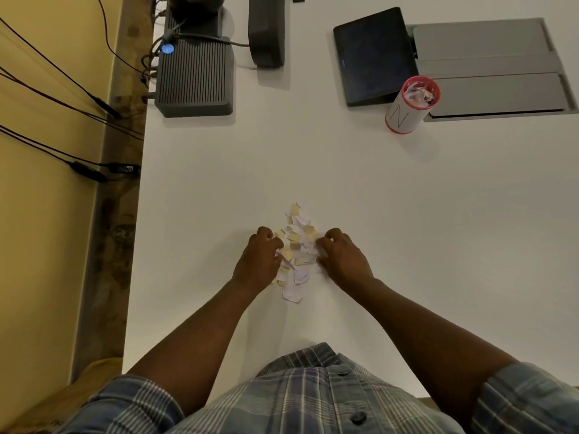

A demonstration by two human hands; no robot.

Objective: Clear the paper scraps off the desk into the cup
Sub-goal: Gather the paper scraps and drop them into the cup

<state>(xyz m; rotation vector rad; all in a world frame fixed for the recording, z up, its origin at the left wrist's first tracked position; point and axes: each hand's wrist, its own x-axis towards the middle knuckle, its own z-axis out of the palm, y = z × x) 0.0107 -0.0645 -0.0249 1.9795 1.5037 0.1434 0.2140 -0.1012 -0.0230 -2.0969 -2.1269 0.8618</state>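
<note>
A heap of white and tan paper scraps (297, 252) lies on the white desk (407, 214) in front of me. My left hand (260, 261) presses against the heap's left side with fingers curled into the scraps. My right hand (341, 255) does the same on the right side, so the pile sits squeezed between both hands. A white cup with a red rim and base (410, 104) stands far back to the right, well apart from both hands, with scraps visible inside it.
A dark tablet-like screen (372, 54) and a grey flat unit (495, 70) sit right behind the cup. A ribbed dark box with a blue light (194, 76) and another dark device (266, 29) stand at the back left. Cables hang past the desk's left edge.
</note>
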